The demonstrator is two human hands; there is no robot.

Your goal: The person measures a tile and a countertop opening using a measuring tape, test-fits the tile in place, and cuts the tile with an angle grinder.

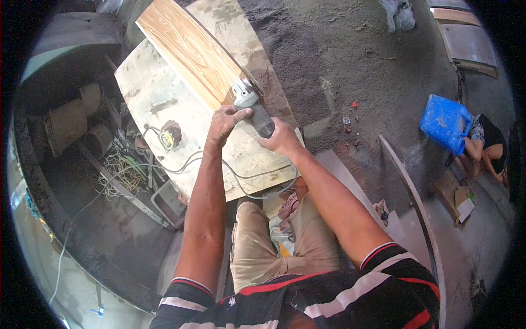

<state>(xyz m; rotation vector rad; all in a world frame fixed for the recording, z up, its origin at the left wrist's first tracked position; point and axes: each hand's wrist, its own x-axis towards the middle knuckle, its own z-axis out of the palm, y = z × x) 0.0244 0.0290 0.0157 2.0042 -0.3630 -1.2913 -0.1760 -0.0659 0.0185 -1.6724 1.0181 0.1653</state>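
A long wood-grain plank [189, 46] lies slantwise across a pale, stained board [159, 104] in front of me. Over the plank's near right corner sits the silver head of an angle grinder [257, 114]; its disc is mostly hidden. My right hand [282, 138] is wrapped round the rear of the grinder's dark body. At the plank's near end my left hand [223, 125] is closed, its fingers on the plank's edge and its thumb against the grinder. A grey cord [241, 186] loops over the board's near edge.
A yellow tape measure [166, 140] lies left on the board. Beyond it stands a large, dark round-walled space [104, 214] with pipes, metal bars and tangled wire [118, 172]. At right, a person [490, 145] sits by a blue jerrycan [445, 123]. A long strip [408, 183] crosses the floor.
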